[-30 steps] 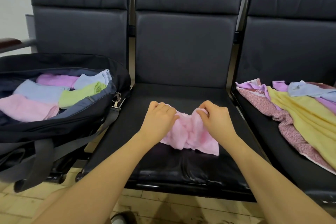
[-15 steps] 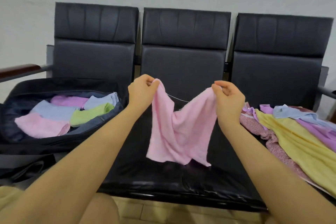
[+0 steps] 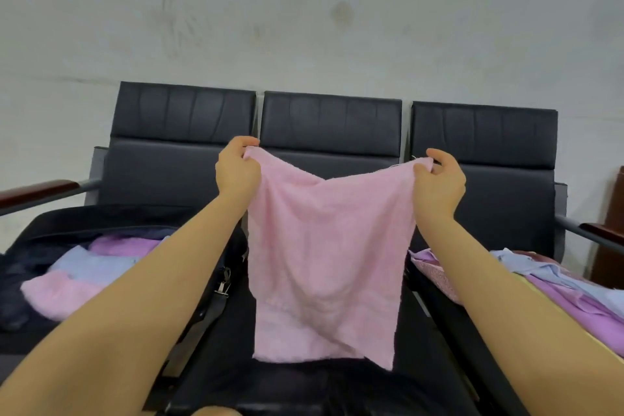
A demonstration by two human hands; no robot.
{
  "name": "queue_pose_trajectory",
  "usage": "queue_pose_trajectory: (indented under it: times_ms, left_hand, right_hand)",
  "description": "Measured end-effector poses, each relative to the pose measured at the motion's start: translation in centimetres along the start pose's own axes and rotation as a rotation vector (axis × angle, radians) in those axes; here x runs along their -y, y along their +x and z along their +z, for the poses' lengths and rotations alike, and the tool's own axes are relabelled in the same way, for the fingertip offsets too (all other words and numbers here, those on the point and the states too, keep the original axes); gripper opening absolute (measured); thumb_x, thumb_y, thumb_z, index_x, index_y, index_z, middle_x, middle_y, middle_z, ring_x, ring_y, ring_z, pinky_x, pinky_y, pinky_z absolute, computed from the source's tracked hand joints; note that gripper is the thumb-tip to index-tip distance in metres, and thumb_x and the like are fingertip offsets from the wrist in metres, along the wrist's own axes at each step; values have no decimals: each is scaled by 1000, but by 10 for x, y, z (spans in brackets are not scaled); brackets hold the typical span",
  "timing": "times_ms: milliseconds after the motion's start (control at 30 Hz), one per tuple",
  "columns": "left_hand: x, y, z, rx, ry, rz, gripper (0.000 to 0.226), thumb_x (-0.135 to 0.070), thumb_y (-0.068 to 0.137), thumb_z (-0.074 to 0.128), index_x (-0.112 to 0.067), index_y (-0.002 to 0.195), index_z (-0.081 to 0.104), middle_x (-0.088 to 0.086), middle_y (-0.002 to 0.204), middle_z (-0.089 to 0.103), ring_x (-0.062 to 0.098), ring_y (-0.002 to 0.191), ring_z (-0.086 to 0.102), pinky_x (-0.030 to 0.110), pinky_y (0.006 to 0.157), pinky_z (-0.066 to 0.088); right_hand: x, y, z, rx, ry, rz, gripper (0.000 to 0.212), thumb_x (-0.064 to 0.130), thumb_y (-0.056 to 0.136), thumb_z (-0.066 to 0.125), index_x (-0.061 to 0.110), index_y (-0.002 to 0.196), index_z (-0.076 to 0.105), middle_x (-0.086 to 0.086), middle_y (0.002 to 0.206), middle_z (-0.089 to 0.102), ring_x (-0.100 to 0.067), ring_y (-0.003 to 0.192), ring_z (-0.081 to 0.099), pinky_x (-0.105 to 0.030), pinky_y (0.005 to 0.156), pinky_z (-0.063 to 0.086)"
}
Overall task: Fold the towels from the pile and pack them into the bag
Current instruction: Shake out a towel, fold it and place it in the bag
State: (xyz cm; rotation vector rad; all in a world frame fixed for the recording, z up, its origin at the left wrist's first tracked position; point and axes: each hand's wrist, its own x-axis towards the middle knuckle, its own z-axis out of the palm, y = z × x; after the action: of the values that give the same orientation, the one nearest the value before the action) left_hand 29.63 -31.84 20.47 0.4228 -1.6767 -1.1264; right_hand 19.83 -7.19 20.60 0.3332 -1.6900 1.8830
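While our left hand (image 3: 238, 169) and right hand (image 3: 439, 184) pinch the pink towel (image 3: 326, 257) by its 2 top corners, the bag (image 3: 30, 236) sits left of it and the towel pile (image 3: 557, 284) right.

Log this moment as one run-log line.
phase: unfolding | left hand: pinches corner of pink terry towel | right hand: pinches other corner | towel: hanging spread above middle seat | black bag: open

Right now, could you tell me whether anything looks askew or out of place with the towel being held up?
The pink towel hangs crooked: its bottom right corner drops lower than the left, and the top edge sags between the left hand and right hand, each pinching a corner. Nothing else stands out.
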Motion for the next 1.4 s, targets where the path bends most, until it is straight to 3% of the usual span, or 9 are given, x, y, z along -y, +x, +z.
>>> queue_pose_trajectory:
  times_ms: [200,367,467,667,800,1000,1167,1300,1400]
  left_hand:
    - [16,-10,4,168,-68,-138,70,15,81,25,-20,132,57,-5,124,53,7,67,42,18,62,36]
    - [41,-23,8,88,103,-202,43,-12,87,49,-31,122,65,-6,119,63,22,108,52,29,88,23]
    - [57,-31,9,7,-40,-256,34,-10,83,59,-19,114,70,-2,113,67,20,112,58,29,99,37]
    - [76,-44,9,-18,-286,-421,36,10,86,49,-5,112,68,10,102,65,16,79,61,13,53,47]
    - [85,-41,9,33,-262,-435,44,9,89,43,-10,122,64,-3,97,63,4,73,54,11,51,44]
    - [87,-34,13,-59,-293,-404,28,-5,85,64,-12,111,71,-2,105,69,16,101,63,30,95,49]
    - [70,-23,19,-131,-338,-386,30,4,84,55,-12,102,74,2,97,70,15,84,64,25,81,50]
    - [54,-5,18,-152,-426,-415,37,6,77,53,-23,78,75,10,108,70,30,102,65,41,95,52]
    - [30,1,14,-152,-434,-345,37,7,83,50,-17,99,74,5,113,68,22,99,64,34,92,52]
  right_hand:
    - [-25,-5,-6,14,-71,105,43,-1,89,45,17,125,61,-6,123,60,-23,110,55,-32,98,42]
    - [-47,-8,-9,13,-111,254,36,8,88,48,33,102,69,1,114,67,-27,112,55,-48,105,39]
    - [-61,-14,-12,46,-135,250,26,8,88,54,28,95,69,0,105,69,-24,103,61,-47,100,45]
    - [-83,-17,-16,111,-259,237,40,1,91,46,8,129,56,-13,128,58,-31,119,53,-41,101,43]
    - [-92,-14,-17,104,-341,244,27,6,91,48,8,109,67,-14,107,66,-32,99,61,-44,89,50]
    - [-90,-11,-11,42,-260,211,23,6,90,51,8,103,70,-10,98,67,-29,96,63,-39,86,51]
    - [-68,-1,-1,-76,-69,186,32,1,90,53,11,118,66,-6,102,64,-18,93,59,-25,84,45]
    - [-47,11,4,-128,12,153,35,0,89,53,12,119,66,-5,104,64,-16,93,58,-26,86,48]
    - [-32,20,6,-152,79,149,37,-3,89,52,12,120,66,-4,105,63,-16,98,58,-28,95,48]
